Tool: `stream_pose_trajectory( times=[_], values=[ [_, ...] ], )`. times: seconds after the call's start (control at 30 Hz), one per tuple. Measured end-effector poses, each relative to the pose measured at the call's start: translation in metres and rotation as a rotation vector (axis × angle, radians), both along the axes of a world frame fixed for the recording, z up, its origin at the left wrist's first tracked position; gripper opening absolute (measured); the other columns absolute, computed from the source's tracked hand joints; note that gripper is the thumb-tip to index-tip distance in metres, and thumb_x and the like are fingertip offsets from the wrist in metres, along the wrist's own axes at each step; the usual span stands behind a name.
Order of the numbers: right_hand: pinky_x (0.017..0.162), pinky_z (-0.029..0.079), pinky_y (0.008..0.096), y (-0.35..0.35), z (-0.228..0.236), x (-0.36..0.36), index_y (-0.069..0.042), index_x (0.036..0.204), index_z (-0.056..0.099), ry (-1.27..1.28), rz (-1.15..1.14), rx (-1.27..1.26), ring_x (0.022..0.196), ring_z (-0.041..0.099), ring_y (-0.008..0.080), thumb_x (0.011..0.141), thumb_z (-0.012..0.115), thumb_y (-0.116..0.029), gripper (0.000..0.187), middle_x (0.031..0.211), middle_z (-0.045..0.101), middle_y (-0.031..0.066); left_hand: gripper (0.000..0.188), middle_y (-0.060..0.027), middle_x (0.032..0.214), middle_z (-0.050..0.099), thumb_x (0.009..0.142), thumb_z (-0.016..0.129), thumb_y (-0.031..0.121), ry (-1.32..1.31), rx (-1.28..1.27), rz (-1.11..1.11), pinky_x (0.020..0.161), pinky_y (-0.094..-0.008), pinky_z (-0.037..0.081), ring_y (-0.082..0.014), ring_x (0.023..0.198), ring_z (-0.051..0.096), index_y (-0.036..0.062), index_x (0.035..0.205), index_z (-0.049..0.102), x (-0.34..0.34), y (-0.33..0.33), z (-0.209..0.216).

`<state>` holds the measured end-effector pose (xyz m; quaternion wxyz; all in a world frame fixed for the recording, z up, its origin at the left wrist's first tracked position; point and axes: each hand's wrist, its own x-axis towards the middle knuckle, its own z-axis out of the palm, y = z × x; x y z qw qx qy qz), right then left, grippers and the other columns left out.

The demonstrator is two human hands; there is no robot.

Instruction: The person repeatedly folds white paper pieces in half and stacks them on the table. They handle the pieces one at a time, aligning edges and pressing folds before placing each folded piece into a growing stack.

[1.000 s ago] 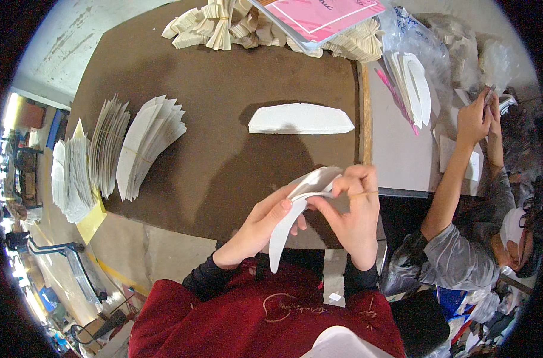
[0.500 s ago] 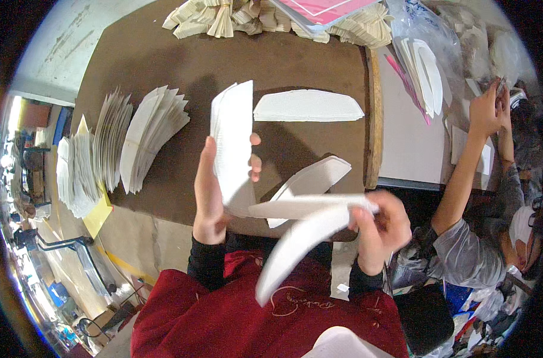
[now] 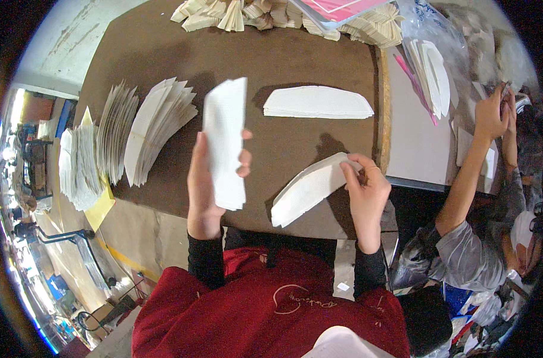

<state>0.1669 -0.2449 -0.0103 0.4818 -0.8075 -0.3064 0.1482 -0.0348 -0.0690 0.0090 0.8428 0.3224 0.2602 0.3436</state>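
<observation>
My left hand (image 3: 203, 200) is closed round an upright stack of white cut pieces (image 3: 225, 143), the thumb on one side and fingertips showing on the other. With thumb and fingers, my right hand (image 3: 370, 194) pinches the upper right end of a curved white piece (image 3: 312, 190). That piece lies over the near right pile on the brown table; whether it is one layer or several I cannot tell. Farther back lies a flat pile of white pieces (image 3: 318, 103) with one straight edge and one arched edge.
Fanned bundles of white pieces (image 3: 158, 131) stand at the table's left. More cream bundles (image 3: 229, 15) and a pink sheet (image 3: 337, 9) sit at the back. A wooden strip (image 3: 383, 113) edges the table on the right. Beyond it, a co-worker's hands (image 3: 493, 113) work.
My right hand has moved up and away from me, bringing the loose curved pieces from near my body onto the near right pile. My left hand still holds its stack.
</observation>
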Motion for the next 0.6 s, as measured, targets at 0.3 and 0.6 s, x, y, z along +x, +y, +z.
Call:
stream_pose_trajectory(
  times=[0.3,0.6],
  values=[
    [0.087,0.05,0.0377,0.005,0.006,0.008,-0.003,0.1,0.068,-0.485,0.028,-0.018,0.102,0.057,0.0295,0.074,0.08,-0.004,0.029,0.128,0.055,0.014,0.068,-0.0126,0.119,0.063,0.101,0.042,0.056,0.054,0.041,-0.337,0.068,-0.0257,0.05,-0.0136,0.085,0.062,-0.002,0.137,0.049,0.03,-0.041,0.014],
    [0.089,0.051,0.037,0.01,0.052,-0.003,-0.005,0.121,0.067,-0.441,0.155,0.313,0.106,0.061,0.0279,0.072,0.083,-0.008,0.052,0.131,0.057,0.0166,0.069,-0.009,0.12,0.063,0.101,0.047,0.051,0.137,0.341,-0.507,0.07,-0.0233,0.045,-0.0098,0.081,0.054,-0.002,0.146,0.043,0.032,-0.055,0.031]
  ],
)
